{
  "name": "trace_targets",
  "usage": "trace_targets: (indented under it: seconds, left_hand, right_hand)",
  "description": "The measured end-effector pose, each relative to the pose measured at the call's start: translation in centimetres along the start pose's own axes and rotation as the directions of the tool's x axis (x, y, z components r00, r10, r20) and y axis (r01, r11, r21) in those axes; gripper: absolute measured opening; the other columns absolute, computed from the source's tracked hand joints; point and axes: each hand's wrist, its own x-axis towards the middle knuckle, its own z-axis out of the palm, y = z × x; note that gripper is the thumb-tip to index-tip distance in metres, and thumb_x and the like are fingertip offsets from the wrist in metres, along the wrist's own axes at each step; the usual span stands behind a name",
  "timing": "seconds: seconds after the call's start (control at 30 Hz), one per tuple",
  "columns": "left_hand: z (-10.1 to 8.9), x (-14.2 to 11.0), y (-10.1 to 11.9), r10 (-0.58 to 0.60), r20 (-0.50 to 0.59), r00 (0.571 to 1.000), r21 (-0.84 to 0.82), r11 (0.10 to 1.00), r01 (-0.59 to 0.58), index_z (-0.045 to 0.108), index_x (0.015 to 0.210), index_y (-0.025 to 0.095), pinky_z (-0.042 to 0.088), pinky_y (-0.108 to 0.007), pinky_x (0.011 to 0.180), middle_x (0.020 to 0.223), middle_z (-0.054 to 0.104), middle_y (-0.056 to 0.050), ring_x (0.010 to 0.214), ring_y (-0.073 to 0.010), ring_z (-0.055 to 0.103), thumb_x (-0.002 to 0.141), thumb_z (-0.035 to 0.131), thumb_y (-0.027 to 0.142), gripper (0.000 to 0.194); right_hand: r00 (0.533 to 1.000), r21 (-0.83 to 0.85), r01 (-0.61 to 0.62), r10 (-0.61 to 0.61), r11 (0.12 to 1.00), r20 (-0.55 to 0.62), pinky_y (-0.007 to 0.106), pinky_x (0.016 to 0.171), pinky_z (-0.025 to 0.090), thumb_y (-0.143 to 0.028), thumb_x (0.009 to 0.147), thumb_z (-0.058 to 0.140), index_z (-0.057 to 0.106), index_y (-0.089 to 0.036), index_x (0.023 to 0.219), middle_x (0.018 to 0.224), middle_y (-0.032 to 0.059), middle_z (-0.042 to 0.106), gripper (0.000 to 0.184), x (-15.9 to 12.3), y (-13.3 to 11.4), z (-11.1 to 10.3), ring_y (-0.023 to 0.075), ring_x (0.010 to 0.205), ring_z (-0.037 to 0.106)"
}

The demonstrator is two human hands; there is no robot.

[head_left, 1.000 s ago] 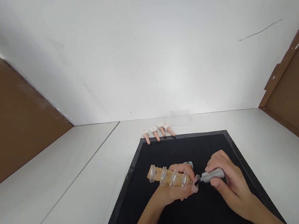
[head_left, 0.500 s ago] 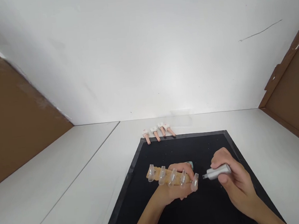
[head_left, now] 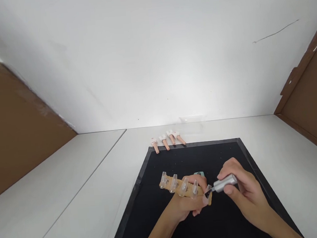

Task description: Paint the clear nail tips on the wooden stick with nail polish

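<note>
My left hand (head_left: 185, 204) is closed around a tan strip (head_left: 169, 184) that bears a row of clear false nail tips (head_left: 184, 186). Behind its fingers a small teal-topped object (head_left: 199, 173) shows in part; I cannot tell whether the hand grips it too. My right hand (head_left: 248, 196) pinches the silver-grey cap of a nail polish brush (head_left: 225, 182). The brush end points left and meets the rightmost nail tip (head_left: 209, 188), where a dark patch shows. Whether that patch is polish or the dark mat seen through is unclear.
A black mat (head_left: 162, 163) with a grey border lies under both hands on the white table (head_left: 80, 209). Several pink finger-like pieces with white ends (head_left: 165, 143) rest at its far left edge. Brown panels (head_left: 14, 110) flank the white wall (head_left: 152, 59).
My right hand has moved left, bringing the brush onto the rightmost nail tip, where a dark patch now shows. The strip in my left hand has shifted slightly right and turned a little.
</note>
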Motion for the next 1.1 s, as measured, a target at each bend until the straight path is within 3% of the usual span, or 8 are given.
trace_targets:
  seconds: [0.1,0.27,0.43,0.6,0.77,0.97,1.1]
  left_hand:
    - [0.03,0.01,0.07,0.009,-0.003,1.000,-0.030,0.999,-0.009,0.055,0.058,0.013,0.025,-0.011,0.024,0.048,0.051,0.006,0.027,0.0003,0.036,0.053,0.085,0.036,0.038]
    - [0.27,0.09,0.33,0.000,-0.001,1.000,-0.075,0.997,0.000,0.057,0.058,0.013,0.026,-0.011,0.024,0.049,0.051,0.006,0.027,0.0000,0.038,0.050,0.086,0.035,0.038]
    - [0.63,0.04,0.55,-0.011,-0.008,1.000,-0.108,0.994,0.010,0.057,0.056,0.012,0.025,-0.010,0.023,0.050,0.051,0.006,0.026,0.0005,0.037,0.051,0.086,0.034,0.036]
    - [0.76,0.08,0.68,-0.025,0.001,1.000,-0.137,0.990,0.025,0.058,0.057,0.013,0.026,-0.011,0.024,0.049,0.050,0.006,0.027,0.0002,0.037,0.049,0.087,0.033,0.036]
    - [0.42,0.09,0.33,-0.019,0.020,1.000,-0.140,0.990,0.022,0.058,0.058,0.012,0.024,-0.011,0.023,0.050,0.051,0.006,0.027,0.0007,0.036,0.052,0.086,0.031,0.034]
    - [0.36,0.00,0.18,0.001,0.029,1.000,-0.151,0.989,0.004,0.058,0.058,0.012,0.026,-0.010,0.024,0.051,0.050,0.006,0.028,0.0009,0.036,0.052,0.086,0.029,0.033]
    - [0.09,-0.30,0.11,0.034,0.052,0.998,-0.160,0.987,-0.025,0.058,0.058,0.013,0.024,-0.010,0.023,0.050,0.049,0.006,0.028,0.0005,0.035,0.055,0.084,0.028,0.031]
  right_hand:
    - [0.999,0.010,-0.007,0.007,1.000,-0.051,0.026,0.053,0.041,-0.043,0.095,0.047,0.059,-0.025,0.090,0.074,0.0018,0.054,0.021,-0.02,-0.02,-0.05,0.0171,0.066,0.050]
    - [0.997,0.020,0.049,-0.050,0.999,0.066,0.027,0.056,0.040,-0.046,0.094,0.046,0.057,-0.025,0.091,0.070,0.0007,0.054,0.024,-0.05,-0.04,-0.20,0.0174,0.067,0.048]
    - [1.000,0.017,0.028,-0.028,0.999,0.009,0.027,0.056,0.040,-0.042,0.097,0.043,0.055,-0.025,0.093,0.075,0.0012,0.051,0.021,0.05,0.00,-0.22,0.0170,0.068,0.047]
    - [0.989,0.007,0.100,-0.101,0.995,0.106,0.026,0.056,0.039,-0.046,0.096,0.042,0.055,-0.025,0.092,0.070,0.0006,0.053,0.025,0.37,-0.31,-0.22,0.0171,0.067,0.047]
    - [0.999,-0.001,0.037,-0.037,0.999,0.018,0.026,0.055,0.038,-0.043,0.097,0.042,0.054,-0.025,0.093,0.075,0.0012,0.051,0.022,0.14,-0.11,-0.25,0.0168,0.068,0.047]
    - [0.995,0.011,0.063,-0.064,0.998,0.081,0.026,0.056,0.039,-0.044,0.096,0.042,0.055,-0.025,0.092,0.071,0.0002,0.053,0.024,0.14,-0.06,-0.21,0.0165,0.066,0.047]
    - [0.999,-0.021,-0.019,0.018,1.000,-0.048,0.026,0.057,0.040,-0.038,0.097,0.042,0.055,-0.026,0.094,0.077,0.0011,0.052,0.019,-0.19,0.21,-0.23,0.0163,0.067,0.048]
